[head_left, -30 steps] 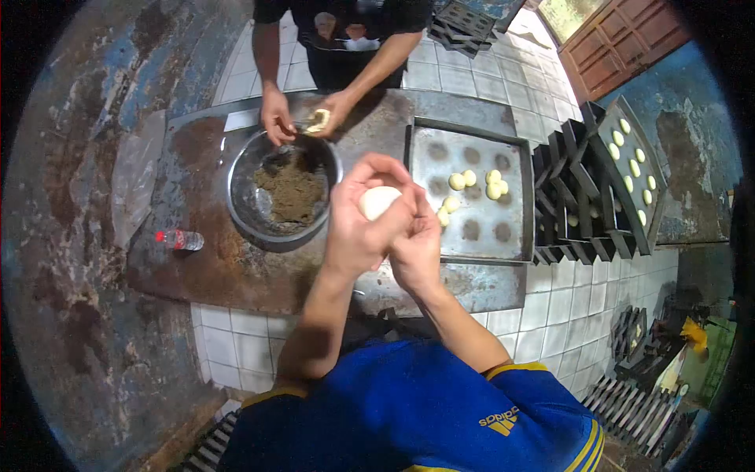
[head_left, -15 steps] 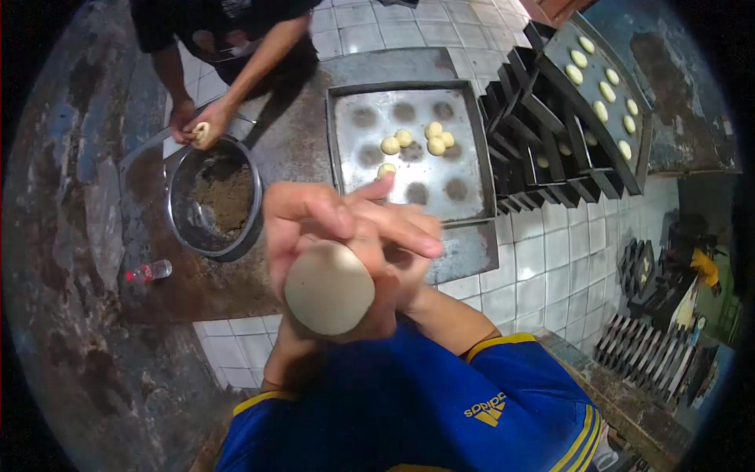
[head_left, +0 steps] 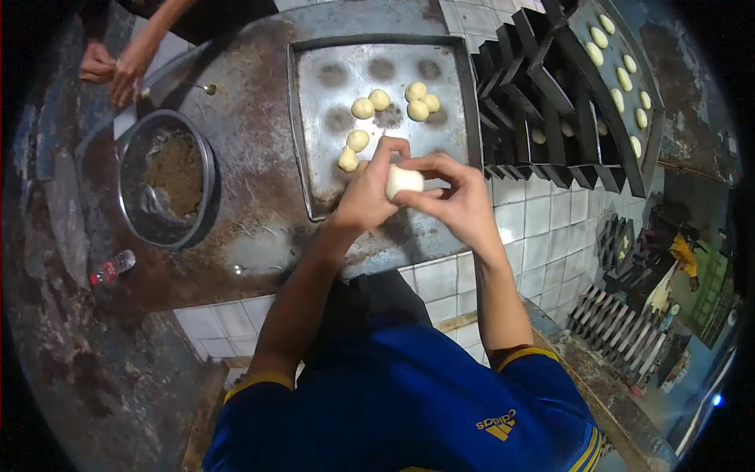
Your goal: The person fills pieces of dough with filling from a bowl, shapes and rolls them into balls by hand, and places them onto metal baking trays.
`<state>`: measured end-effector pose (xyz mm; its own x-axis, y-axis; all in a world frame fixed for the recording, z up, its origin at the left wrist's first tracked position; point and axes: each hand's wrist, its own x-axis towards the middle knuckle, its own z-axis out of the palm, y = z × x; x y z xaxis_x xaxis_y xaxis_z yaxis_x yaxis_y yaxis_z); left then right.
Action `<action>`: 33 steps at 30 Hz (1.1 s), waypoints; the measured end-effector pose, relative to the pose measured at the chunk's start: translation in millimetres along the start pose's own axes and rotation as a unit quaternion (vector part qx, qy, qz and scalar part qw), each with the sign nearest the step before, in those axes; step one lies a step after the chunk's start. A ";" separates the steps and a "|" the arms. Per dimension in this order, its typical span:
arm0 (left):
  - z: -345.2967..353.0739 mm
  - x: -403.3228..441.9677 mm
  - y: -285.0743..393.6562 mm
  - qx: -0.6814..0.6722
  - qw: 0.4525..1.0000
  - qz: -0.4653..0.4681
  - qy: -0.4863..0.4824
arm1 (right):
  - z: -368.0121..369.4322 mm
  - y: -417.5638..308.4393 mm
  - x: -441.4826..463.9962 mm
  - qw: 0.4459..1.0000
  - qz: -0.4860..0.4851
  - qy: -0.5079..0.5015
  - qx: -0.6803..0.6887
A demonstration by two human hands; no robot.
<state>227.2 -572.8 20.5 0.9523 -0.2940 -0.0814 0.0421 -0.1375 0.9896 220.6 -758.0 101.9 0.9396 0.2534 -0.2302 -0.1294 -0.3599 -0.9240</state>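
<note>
A smooth pale ball of dough (head_left: 404, 183) sits between my hands, over the near edge of a square metal tray (head_left: 302, 177). My left hand (head_left: 368, 191) is closed around its left side. On the other side, my right hand (head_left: 458, 198) grips the dough with thumb and fingertips. Inside the tray lie several yellowish dough balls (head_left: 362, 108) in small clusters. The nearest dough ball (head_left: 348, 160) is just left of my left hand's fingers. Dark round marks show on the tray's bottom.
A metal bowl (head_left: 206, 169) of brown crumbly filling stands left, with a spoon (head_left: 255, 269) nearby. A bottle (head_left: 112, 267) lies at the table's left. A co-worker's hands (head_left: 118, 71) are beyond the bowl. Stacked metal trays (head_left: 543, 102) stand right, the top tray carrying oval dough pieces (head_left: 624, 78).
My hands have moved away from the camera to the tray's near edge. The dough, earlier a broad round face towards me, now appears as a small ball. The whole view has shifted.
</note>
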 end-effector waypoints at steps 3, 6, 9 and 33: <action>-13.8 1.4 -18.0 0.073 0.991 -0.092 -0.072 | 7.6 57.2 23.3 0.997 0.061 0.050 -0.022; -42.8 -27.1 -72.0 0.073 0.988 -0.135 -0.015 | 27.3 160.5 55.6 0.990 0.058 0.011 -0.128; -71.5 -76.4 -101.4 0.048 0.977 -0.208 0.012 | 60.1 229.0 66.0 0.937 -0.031 -0.021 -0.347; -32.1 -21.9 -191.6 0.035 0.977 -0.198 0.074 | 54.7 120.2 175.3 0.855 0.045 -0.410 -0.313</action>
<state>208.0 -509.7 -163.5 0.8995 -0.0649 -0.4321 0.3993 -0.2793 0.8732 352.4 -707.7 -66.2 0.3634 0.6509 -0.6665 0.2466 -0.7571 -0.6050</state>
